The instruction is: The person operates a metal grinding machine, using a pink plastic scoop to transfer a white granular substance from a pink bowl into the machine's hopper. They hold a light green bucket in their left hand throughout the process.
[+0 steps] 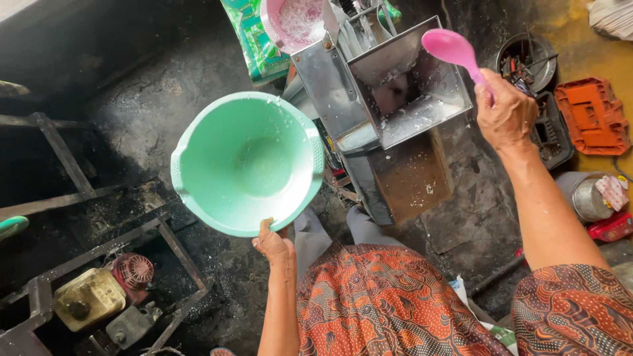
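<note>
Left hand (273, 245) grip closed on rim of mint-green plastic basin (247, 161), tilted toward stainless-steel grating machine hopper (395, 86). Right hand (506, 113) grip closed on pink plastic spoon (455, 49), bowl poised above hopper; white shreds inside.

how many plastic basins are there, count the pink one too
2. The mint green basin is held by its rim in the left hand, empty and tipped toward the camera. The pink basin sits behind the metal grinder hopper, partly cut off; others may be hidden.
</note>
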